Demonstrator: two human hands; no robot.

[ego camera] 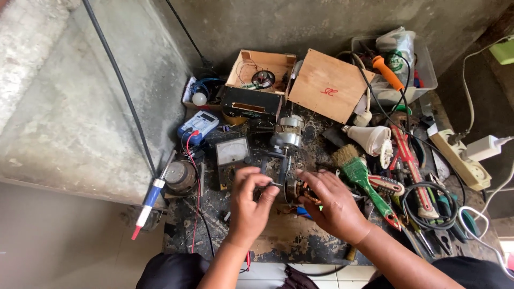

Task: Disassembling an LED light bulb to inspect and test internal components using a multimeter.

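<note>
My left hand (250,202) pinches a small metal part near the middle of a dirty wooden workbench (289,238). My right hand (332,206) grips a small motor with copper windings (300,188), mostly hidden by its fingers. Both hands meet over this motor. Just behind them stands a silver motor body (286,134) on a dark bracket. An analog meter (232,152) sits left of my left hand.
A digital multimeter (198,126) with red leads lies at the left. An open wooden box (261,72) and its lid (327,85) stand behind. A green-handled brush (364,179), bulb (369,139), pliers, cables, power strip (463,160) and plastic bin (423,69) crowd the right.
</note>
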